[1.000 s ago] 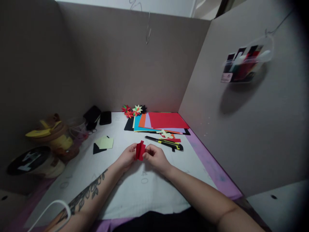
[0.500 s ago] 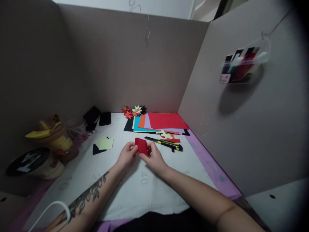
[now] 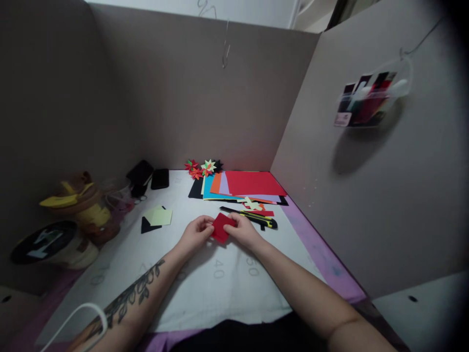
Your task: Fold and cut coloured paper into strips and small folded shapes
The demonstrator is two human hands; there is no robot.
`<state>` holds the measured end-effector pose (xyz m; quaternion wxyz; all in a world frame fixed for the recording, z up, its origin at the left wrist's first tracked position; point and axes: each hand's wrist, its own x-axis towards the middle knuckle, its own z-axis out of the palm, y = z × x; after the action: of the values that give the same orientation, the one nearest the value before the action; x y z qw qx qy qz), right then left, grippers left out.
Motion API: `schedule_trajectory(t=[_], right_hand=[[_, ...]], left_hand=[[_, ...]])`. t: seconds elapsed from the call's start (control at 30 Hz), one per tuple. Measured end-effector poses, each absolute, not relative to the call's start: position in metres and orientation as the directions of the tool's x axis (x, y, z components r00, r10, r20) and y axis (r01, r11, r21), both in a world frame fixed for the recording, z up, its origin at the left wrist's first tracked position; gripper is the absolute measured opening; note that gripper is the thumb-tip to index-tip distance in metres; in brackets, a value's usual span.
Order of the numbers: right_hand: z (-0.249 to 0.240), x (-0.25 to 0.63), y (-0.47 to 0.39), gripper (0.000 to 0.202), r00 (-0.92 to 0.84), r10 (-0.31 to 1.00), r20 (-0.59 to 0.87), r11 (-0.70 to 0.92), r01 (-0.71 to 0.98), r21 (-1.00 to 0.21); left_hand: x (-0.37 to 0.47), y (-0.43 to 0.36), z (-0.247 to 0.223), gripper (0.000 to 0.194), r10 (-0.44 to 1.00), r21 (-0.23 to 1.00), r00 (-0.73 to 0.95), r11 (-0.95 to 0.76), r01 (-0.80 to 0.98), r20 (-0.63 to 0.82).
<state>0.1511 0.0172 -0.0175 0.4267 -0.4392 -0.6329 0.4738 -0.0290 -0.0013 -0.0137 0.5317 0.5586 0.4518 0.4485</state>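
"Red paper (image 3: 221,227), whereabouts?"
"Over white table cover (image 3: 205,303), turned diamond-wise. Pinched betw. thumb + fingers at one side by left hand (image 3: 196,235), at other by right hand (image 3: 245,231)."
"Nearby?"
"Blk/yellow cutter (image 3: 269,223), just beyond right hand. Coloured sheets (image 3: 254,183) stacked farther back, nr wall (image 3: 205,98). Pale green sq. (image 3: 163,217) over blk pc. (image 3: 147,227), off to left."

Small red paper (image 3: 221,228), tilted cornerwise
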Motion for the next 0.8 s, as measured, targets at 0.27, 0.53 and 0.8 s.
schedule_trajectory(t=[0.27, 0.53, 0.8], right_hand=[[-0.031, 0.149, 0.028, 0.025, -0.161, 0.987, 0.018, -0.012, -0.18, -0.984], [-0.028, 0.145, 0.021, 0.032, -0.177, 0.984, 0.017, -0.014, -0.171, -0.985], [-0.024, 0.139, 0.015, 0.047, -0.284, 0.943, -0.173, -0.25, -0.259, -0.933]], left_hand=[[-0.029, 0.0, -0.013, 0.047, 0.972, 0.996, 0.227, 0.076, -0.054, -0.062], [-0.026, -0.002, -0.011, 0.042, 0.987, 0.993, 0.15, -0.078, 0.084, 0.065], [-0.035, -0.004, -0.011, 0.047, 0.945, 0.86, 0.1, -0.325, 0.393, 0.312]])
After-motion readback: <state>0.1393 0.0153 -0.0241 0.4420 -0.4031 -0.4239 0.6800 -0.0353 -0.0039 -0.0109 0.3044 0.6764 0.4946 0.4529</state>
